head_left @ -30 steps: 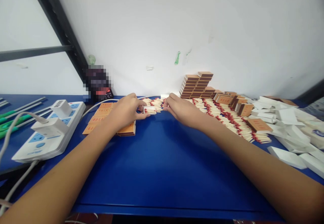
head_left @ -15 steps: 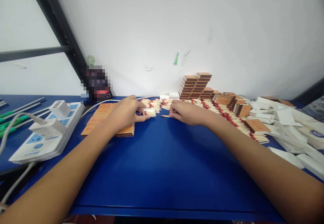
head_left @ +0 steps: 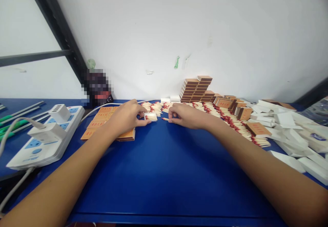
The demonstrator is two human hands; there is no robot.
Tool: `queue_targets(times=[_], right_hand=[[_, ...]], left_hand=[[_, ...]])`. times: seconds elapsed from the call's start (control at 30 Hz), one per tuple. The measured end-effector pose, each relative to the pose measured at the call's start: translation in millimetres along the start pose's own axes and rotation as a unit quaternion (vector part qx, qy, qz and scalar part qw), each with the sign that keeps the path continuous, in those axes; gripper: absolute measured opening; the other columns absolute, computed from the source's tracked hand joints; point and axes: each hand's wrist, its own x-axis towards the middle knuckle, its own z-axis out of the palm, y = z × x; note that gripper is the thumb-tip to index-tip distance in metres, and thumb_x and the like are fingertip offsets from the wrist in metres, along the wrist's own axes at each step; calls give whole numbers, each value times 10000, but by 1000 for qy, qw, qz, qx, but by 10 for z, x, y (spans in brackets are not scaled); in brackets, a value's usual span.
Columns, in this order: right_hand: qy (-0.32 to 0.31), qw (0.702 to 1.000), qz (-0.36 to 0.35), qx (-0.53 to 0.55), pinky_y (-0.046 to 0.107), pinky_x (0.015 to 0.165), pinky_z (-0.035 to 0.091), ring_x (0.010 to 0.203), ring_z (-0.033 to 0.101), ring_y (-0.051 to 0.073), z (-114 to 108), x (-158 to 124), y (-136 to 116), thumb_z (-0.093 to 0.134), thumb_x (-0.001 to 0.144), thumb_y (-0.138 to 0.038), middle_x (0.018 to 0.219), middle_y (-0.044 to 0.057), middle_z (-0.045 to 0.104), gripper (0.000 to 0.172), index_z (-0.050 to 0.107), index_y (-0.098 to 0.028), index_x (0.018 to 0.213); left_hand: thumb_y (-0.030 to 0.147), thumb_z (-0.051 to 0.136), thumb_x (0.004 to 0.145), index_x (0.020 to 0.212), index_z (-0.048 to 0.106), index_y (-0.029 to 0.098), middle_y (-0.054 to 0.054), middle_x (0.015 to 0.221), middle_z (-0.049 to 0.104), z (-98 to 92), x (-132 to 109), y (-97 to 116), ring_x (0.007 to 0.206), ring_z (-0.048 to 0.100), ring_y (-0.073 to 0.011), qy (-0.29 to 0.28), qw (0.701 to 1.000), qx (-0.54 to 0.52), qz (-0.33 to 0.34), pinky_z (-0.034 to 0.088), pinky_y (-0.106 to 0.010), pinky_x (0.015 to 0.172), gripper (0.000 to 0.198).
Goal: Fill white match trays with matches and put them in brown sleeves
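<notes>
My left hand [head_left: 130, 116] grips a small white matchbox tray [head_left: 150, 117] between thumb and fingers; matches with red heads lie inside it. To the right, a short gap away, my right hand [head_left: 183, 115] is closed in a pinch on matches [head_left: 165, 119], their red heads pointing left toward the tray. How many matches are in the pinch I cannot tell. Behind both hands a long band of loose matches [head_left: 225, 117] runs along the wall and curves to the right. Orange matchboxes [head_left: 96, 124] lie in rows beside and partly under my left forearm.
Matchboxes [head_left: 196, 90] stand stacked against the wall, with more boxes [head_left: 258, 129] on the matches. White trays [head_left: 287, 121] are heaped at right. On the left are a white power strip [head_left: 51, 141] with plugs and cables, and green-and-silver rods [head_left: 23, 114]. The blue tabletop [head_left: 164, 179] lies in front.
My right hand has shifted slightly left and its fingers have opened a little around the matches. My left hand still holds the tray. The whole view has shifted slightly.
</notes>
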Motion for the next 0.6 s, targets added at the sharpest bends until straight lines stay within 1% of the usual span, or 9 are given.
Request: queue_targets(times=[0.1,0.2,0.3,0.37,0.5,0.6], right_hand=[[-9,1000,25,-10,281,698,392,845,623,199,-2,10,-61,657,980,-213,972,86,725,72,709,-182,940],[-24,999,44,-18,279,677,380,825,629,194,-23,-2,-117,630,1007,-226,970,98,739,118,700,-169,931],[-42,998,45,-16,273,679,374,841,634,189,-51,-26,-163,613,1021,-224,1009,106,747,125,700,-156,963],[-43,998,45,-9,267,694,377,862,630,186,-58,-35,-185,609,1022,-210,1037,106,744,112,699,-152,987],[-13,999,46,7,257,719,380,884,610,183,-25,-22,-181,639,1006,-192,1045,95,723,65,688,-152,1018],[13,1000,16,12,259,741,383,897,598,185,19,5,-152,638,1005,-184,1045,95,710,61,690,-154,1017]], left_hand=[[491,817,856,1011,830,205,-90,913,666,-2,-2,-1,808,627,-236,2,1000,-1,3,428,-332,727,326],[487,809,866,965,820,204,-93,908,667,2,1,-15,847,633,-246,5,1000,-3,12,426,-329,739,299],[488,806,865,913,812,201,-96,908,672,20,9,-33,855,632,-246,2,1000,-8,15,425,-326,739,291],[490,811,860,946,820,202,-99,914,680,34,13,-43,866,636,-252,1,1000,-9,13,428,-327,740,301],[482,818,860,1013,827,208,-101,926,694,39,15,-54,896,643,-261,-2,1000,-3,13,438,-330,758,314],[475,827,850,1002,829,204,-105,939,699,14,12,-46,898,648,-261,-7,1000,-1,5,446,-330,763,311]])
